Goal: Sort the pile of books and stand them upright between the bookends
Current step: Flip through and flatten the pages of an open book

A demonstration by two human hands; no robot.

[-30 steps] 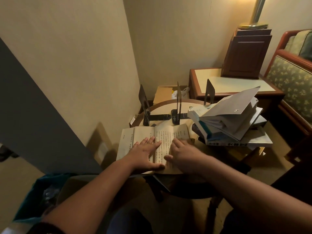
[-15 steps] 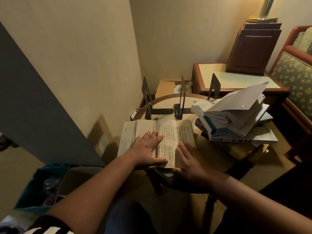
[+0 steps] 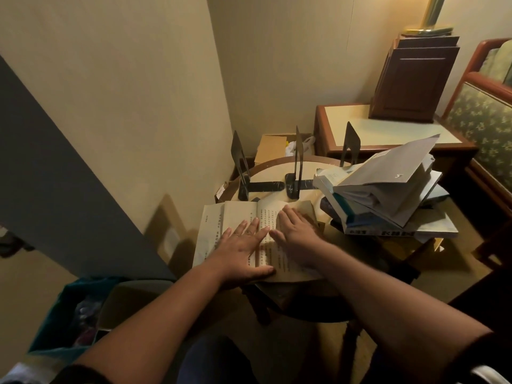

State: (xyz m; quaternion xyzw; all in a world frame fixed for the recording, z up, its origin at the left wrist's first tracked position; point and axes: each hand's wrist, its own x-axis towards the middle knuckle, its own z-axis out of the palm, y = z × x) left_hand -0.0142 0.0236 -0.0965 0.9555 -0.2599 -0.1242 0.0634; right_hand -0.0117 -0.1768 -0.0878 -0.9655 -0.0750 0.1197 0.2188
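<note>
Left hand [image 3: 243,252] and right hand [image 3: 297,236] both flat, fingers straight, pressing on open book [image 3: 212,231] at near edge of desk [image 3: 273,173]. Messy book pile [image 3: 388,198] right of it. Bookends [image 3: 297,157] upright, far side.

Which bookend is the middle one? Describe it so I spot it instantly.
On the round table, behind the open book, three dark metal bookends stand. The middle bookend shows edge-on as a thin blade, unlike the broad-faced left bookend and right bookend.
</note>
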